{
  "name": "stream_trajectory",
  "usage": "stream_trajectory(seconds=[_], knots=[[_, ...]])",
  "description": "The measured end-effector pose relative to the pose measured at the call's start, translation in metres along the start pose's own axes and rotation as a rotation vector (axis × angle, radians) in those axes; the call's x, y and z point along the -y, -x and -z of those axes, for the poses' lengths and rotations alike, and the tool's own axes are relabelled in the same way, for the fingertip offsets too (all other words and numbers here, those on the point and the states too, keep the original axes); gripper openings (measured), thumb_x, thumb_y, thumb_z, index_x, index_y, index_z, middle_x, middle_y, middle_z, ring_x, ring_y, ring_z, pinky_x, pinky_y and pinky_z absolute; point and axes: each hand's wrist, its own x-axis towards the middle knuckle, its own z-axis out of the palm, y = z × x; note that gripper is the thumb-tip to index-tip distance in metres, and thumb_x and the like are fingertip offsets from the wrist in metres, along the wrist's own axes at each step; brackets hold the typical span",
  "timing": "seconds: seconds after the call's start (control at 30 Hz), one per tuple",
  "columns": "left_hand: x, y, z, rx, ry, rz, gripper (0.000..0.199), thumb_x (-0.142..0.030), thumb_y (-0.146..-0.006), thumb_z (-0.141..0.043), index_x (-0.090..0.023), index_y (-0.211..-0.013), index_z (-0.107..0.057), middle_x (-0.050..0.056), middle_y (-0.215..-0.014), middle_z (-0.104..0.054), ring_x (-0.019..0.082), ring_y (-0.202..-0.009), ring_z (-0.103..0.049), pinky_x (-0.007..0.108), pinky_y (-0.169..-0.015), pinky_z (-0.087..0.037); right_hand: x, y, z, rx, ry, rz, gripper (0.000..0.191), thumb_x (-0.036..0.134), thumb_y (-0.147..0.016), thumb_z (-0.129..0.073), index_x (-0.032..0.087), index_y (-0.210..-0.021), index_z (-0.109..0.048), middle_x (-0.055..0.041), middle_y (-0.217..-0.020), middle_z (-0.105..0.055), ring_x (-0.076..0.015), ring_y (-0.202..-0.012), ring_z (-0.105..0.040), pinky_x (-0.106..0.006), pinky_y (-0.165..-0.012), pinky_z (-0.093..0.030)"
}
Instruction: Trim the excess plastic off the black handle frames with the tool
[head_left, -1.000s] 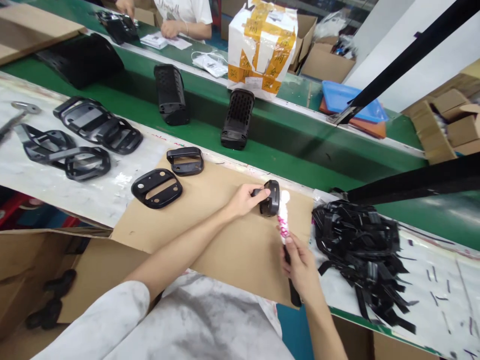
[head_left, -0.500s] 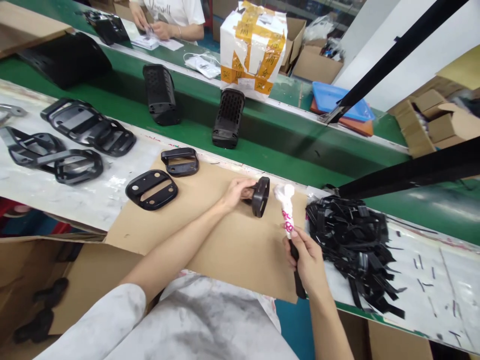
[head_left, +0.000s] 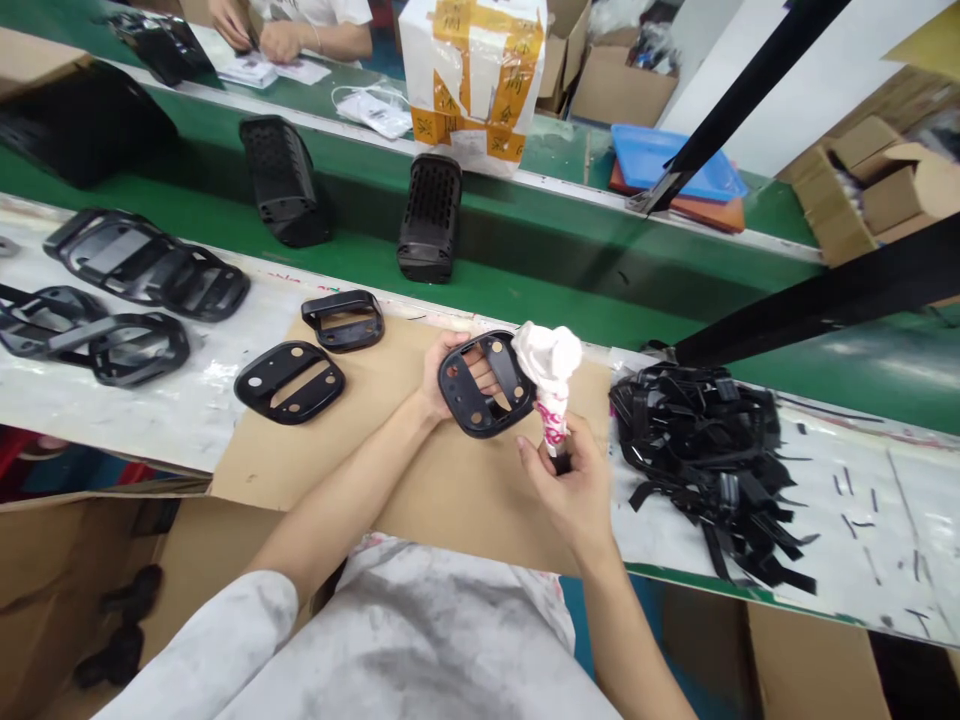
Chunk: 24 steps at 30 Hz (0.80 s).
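My left hand (head_left: pixel 442 375) is closed on a black plastic frame (head_left: pixel 470 413), with fingers showing through its slot. The frame is tilted so that its flat face with round holes points up at me. My right hand (head_left: pixel 576 480) grips a hammer (head_left: pixel 553 415) near the lower part of its handle. White wrapping covers the hammer's head, and pink marks show on the wrapped handle. The hammer head overlaps the frame's right edge in view; I cannot tell whether they touch. Two similar frames (head_left: pixel 291 382) lie to the left on a cardboard sheet (head_left: pixel 360 440).
Several more black frames (head_left: pixel 146 262) lie at the left of the bench. To the right is a heap of black strips (head_left: pixel 697 440). Two black housings (head_left: pixel 429 220) stand on the green conveyor (head_left: pixel 517 285). Beyond it are a taped box (head_left: pixel 472 80), a blue tray (head_left: pixel 675 160) and a co-worker's hands (head_left: pixel 279 40).
My left hand has turned the frame from edge-on to face-up. My right hand has brought the hammer up and left, close to the frame. The camera view has shifted slightly.
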Motion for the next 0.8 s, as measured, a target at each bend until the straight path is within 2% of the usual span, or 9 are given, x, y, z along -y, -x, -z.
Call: stream_trajectory(seconds=[0.07,0.13,0.23,0.33,0.4,0.5,0.57,0.67,0.8], knots=[[0.001,-0.001,-0.003,0.025,0.000,0.037,0.061,-0.061,-0.098,-0.038,-0.024,-0.051,-0.027,-0.003,-0.042,-0.022,0.010,-0.039,-0.027,0.031,-0.048,-0.034,-0.001,-0.003,-0.001,0.035,0.065,-0.014,0.024,0.034,-0.091,-0.071,0.021,-0.111,-0.069,0.0078,-0.065,-0.044,-0.0095,-0.055,-0.038,-0.022,-0.053,-0.033],[0.005,-0.003,-0.006,0.004,-0.093,-0.002,0.054,-0.059,-0.097,-0.046,-0.021,-0.059,-0.043,-0.001,-0.048,-0.038,0.012,-0.045,-0.041,0.030,-0.054,-0.042,-0.005,-0.004,-0.002,0.040,0.087,-0.051,0.021,0.039,-0.091,-0.071,0.020,-0.099,-0.072,0.0061,-0.064,-0.047,-0.0102,-0.057,-0.039,-0.023,-0.052,-0.033],[0.011,-0.004,-0.008,-0.111,-0.509,-0.259,0.040,-0.059,-0.093,-0.060,-0.019,-0.089,-0.064,0.006,-0.083,-0.067,0.020,-0.080,-0.063,0.034,-0.079,-0.052,-0.010,-0.005,-0.002,-0.025,-0.018,-0.158,0.028,0.046,-0.088,-0.074,0.018,-0.089,-0.069,0.0042,-0.064,-0.051,-0.0109,-0.057,-0.042,-0.023,-0.051,-0.035],[0.014,0.003,-0.010,-0.087,-0.891,-0.513,0.039,-0.057,-0.097,-0.056,-0.020,-0.102,-0.067,0.010,-0.111,-0.068,0.024,-0.108,-0.061,0.037,-0.100,-0.047,-0.015,-0.009,-0.002,-0.042,-0.280,-0.345,0.038,0.055,-0.085,-0.077,0.020,-0.090,-0.063,0.0089,-0.053,-0.041,-0.0086,-0.044,-0.033,-0.022,-0.042,-0.029],[0.014,0.009,-0.014,0.067,-0.972,-0.517,0.045,-0.056,-0.102,-0.046,-0.018,-0.090,-0.066,0.008,-0.098,-0.066,0.021,-0.096,-0.060,0.034,-0.093,-0.046,-0.016,-0.014,-0.001,-0.049,-0.445,-0.445,0.043,0.059,-0.081,-0.079,0.022,-0.092,-0.059,0.0130,-0.047,-0.033,-0.0064,-0.038,-0.024,-0.021,-0.036,-0.021],[0.018,0.015,-0.020,0.217,-0.951,-0.345,0.050,-0.059,-0.100,-0.049,-0.018,-0.072,-0.055,-0.001,-0.070,-0.050,0.014,-0.068,-0.046,0.028,-0.068,-0.037,-0.016,-0.024,0.002,-0.104,-0.544,-0.461,0.049,0.059,-0.076,-0.084,0.023,-0.095,-0.057,0.0152,-0.050,-0.030,-0.0039,-0.036,-0.020,-0.017,-0.033,-0.018],[0.022,0.014,-0.021,0.175,-0.882,-0.284,0.053,-0.061,-0.098,-0.052,-0.018,-0.068,-0.048,-0.003,-0.066,-0.041,0.012,-0.063,-0.038,0.028,-0.063,-0.030,-0.017,-0.027,0.007,-0.100,-0.548,-0.438,0.051,0.060,-0.079,-0.081,0.023,-0.107,-0.060,0.0143,-0.054,-0.032,-0.0036,-0.037,-0.021,-0.016,-0.033,-0.020],[0.024,0.007,-0.018,0.018,-0.736,-0.308,0.054,-0.063,-0.095,-0.055,-0.018,-0.067,-0.045,-0.003,-0.065,-0.037,0.011,-0.063,-0.033,0.028,-0.062,-0.027,-0.021,-0.022,0.017,-0.026,-0.480,-0.455,0.054,0.063,-0.089,-0.069,0.026,-0.127,-0.057,0.0107,-0.063,-0.044,-0.0042,-0.039,-0.026,-0.016,-0.033,-0.021],[0.020,-0.002,-0.012,-0.079,-0.616,-0.331,0.057,-0.066,-0.089,-0.061,-0.019,-0.064,-0.041,-0.004,-0.063,-0.032,0.010,-0.060,-0.028,0.028,-0.060,-0.024,-0.028,-0.007,0.030,0.163,-0.373,-0.519,0.050,0.064,-0.088,-0.067,0.021,-0.114,-0.062,0.0055,-0.069,-0.056,-0.0043,-0.038,-0.030,-0.018,-0.032,-0.022]])
